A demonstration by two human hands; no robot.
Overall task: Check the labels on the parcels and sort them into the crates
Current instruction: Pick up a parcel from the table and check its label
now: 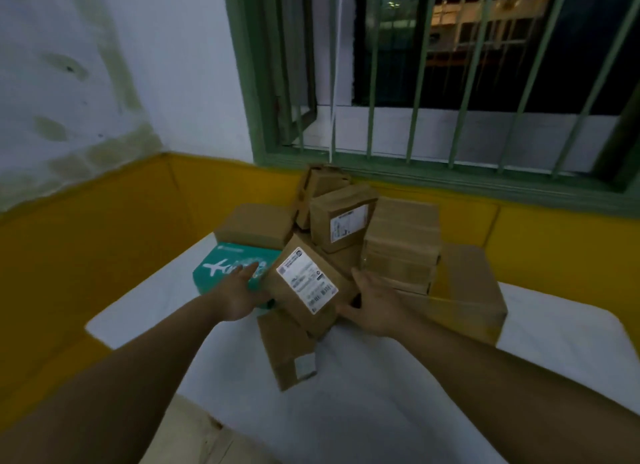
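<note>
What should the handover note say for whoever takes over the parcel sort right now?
Left hand: fingers straight, against the left side of the tilted brown cardboard parcel with the white label.
Right hand: holds that parcel's right side, label facing up.
Pile: other brown cardboard parcels and a teal box with a white plane print sit heaped on the white-covered table under the barred window.
Done: nothing visibly sorted; no crates in view.
Left: read this label, crate it, then work through the heap.
</note>
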